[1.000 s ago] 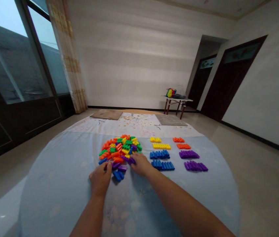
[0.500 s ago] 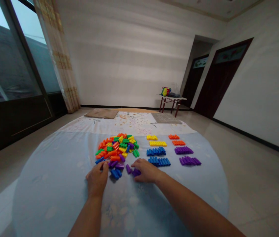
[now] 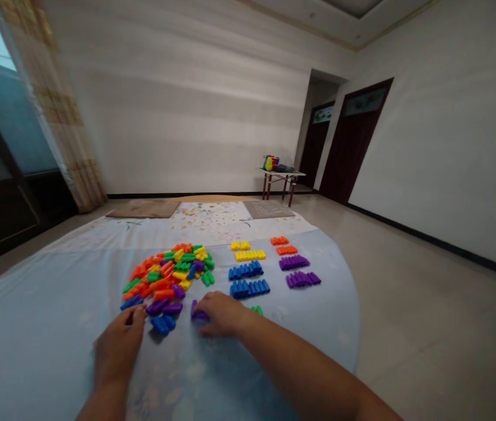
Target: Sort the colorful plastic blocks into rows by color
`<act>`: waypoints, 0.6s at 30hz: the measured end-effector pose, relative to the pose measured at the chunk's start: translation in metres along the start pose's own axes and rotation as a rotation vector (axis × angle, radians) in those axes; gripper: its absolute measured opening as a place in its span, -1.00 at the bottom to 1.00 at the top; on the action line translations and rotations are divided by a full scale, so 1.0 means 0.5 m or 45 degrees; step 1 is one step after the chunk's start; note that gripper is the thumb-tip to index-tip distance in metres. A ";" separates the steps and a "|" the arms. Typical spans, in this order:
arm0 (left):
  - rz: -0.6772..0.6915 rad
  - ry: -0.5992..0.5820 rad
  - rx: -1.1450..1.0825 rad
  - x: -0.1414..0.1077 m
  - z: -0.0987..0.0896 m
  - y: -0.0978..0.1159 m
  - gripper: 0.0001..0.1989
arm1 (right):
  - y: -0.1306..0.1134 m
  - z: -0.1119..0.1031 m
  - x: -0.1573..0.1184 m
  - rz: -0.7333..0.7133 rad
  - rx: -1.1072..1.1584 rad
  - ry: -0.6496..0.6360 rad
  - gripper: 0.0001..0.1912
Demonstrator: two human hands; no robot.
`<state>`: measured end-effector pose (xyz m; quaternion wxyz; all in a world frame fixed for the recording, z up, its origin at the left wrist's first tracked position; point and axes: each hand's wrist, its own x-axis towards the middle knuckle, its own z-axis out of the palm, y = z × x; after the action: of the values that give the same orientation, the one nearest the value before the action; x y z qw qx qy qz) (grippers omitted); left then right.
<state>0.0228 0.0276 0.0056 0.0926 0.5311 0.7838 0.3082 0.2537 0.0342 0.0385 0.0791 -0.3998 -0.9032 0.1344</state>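
Observation:
My right hand (image 3: 221, 316) is low over the table, fingers curled down on a purple bullet-shaped plastic block (image 3: 194, 310); its palm hides part of what lies beneath. My left hand (image 3: 120, 339) rests left of it with thumb and forefinger pinched together; whatever they hold is hidden. Beside the left fingertips lie a blue block (image 3: 131, 302), loose purple blocks (image 3: 172, 308) and a blue pair (image 3: 163, 324). Just beyond is a heaped pile of mixed orange, green and yellow blocks (image 3: 160, 285).
Rows of yellow (image 3: 250, 255), blue (image 3: 250, 288), orange (image 3: 287, 250) and purple blocks (image 3: 303, 279) lie to the right. Green blocks (image 3: 257, 310) show behind my right forearm. Two mats (image 3: 145, 209) lie at the far edge of the cloth-covered table (image 3: 309, 333).
The view has swung right, so the table appears shifted left. My right hand stays at the purple blocks, and green blocks now show past its forearm. My left hand keeps its pinch.

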 end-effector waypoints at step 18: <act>-0.111 0.065 0.184 0.072 0.054 -0.097 -0.67 | 0.208 -0.054 -0.252 0.370 0.095 0.465 -0.64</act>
<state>-0.0172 0.0581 -0.0372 0.0475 0.4938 0.8284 0.2600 0.4176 0.0123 0.0277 0.2358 -0.5402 -0.8012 0.1029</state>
